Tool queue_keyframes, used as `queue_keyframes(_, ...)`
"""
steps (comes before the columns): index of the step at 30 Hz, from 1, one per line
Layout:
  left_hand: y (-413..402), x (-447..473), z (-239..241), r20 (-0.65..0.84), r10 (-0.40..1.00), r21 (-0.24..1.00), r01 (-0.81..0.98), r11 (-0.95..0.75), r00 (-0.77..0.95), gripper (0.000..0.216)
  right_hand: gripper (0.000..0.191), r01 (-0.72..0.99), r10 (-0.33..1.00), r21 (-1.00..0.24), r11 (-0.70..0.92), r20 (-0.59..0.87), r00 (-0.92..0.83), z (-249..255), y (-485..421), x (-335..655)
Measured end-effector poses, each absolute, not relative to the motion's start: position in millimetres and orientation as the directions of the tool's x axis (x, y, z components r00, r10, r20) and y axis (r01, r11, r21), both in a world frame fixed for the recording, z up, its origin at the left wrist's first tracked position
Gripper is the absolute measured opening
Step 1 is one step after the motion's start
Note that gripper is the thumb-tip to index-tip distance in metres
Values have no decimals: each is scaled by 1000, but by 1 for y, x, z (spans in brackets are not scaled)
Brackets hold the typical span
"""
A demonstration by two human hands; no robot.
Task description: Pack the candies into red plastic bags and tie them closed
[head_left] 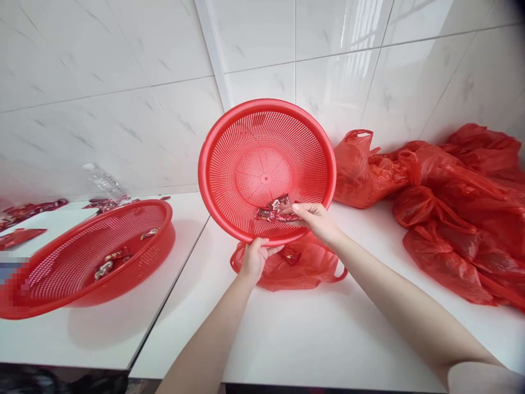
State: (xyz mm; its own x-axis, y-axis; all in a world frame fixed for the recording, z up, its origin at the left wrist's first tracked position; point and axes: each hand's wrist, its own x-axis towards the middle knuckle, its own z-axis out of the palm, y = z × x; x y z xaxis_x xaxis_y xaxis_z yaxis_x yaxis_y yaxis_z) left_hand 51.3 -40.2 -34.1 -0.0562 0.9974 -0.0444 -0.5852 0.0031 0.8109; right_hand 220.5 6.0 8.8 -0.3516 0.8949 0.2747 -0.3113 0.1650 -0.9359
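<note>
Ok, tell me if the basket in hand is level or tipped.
Tipped. The basket faces the camera, its inside showing; the left hand grips its lower rim, and wrapped sweets lie at that low edge.

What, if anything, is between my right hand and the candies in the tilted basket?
Nothing visible. The right hand reaches over the lower rim of the red mesh basket, and its fingertips touch the wrapped candies lying against the lower wall. The left hand grips that rim from below.

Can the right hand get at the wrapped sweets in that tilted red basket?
Probably yes: the right hand touches the small red wrapped sweets inside the round red perforated plastic basket, which the left hand holds tilted; nothing covers them.
</note>
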Motion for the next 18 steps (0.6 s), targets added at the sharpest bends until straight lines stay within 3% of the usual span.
queue_keyframes(4, -40, 50, -33, -39, 998, 804, -595, 1, -51, 20, 23, -264, 829, -886, 382, 455, -326, -1, 12, 216)
queue_keyframes(8, -39, 49, -33, -52, 998, 798, -602, 17, -42, 15, 42, -115, 763, -821, 560, 564, -316, -12, 18, 215)
queue_keyframes(11, -38, 49, -34, -59, 998, 804, -594, 26, -35, 13, 53, 119, 770, -800, 588, 509, -385, -12, 17, 220)
queue_keyframes(15, -39, 51, -36, -58, 997, 833, -553, 18, -54, 18, 65, 375, 824, -774, 510, 316, -470, -5, 11, 226)
queue_keyframes(18, -41, 54, -37, -64, 997, 844, -535, 34, -38, 27, 53, 460, 838, -744, 484, 244, -488, 0, 11, 229)
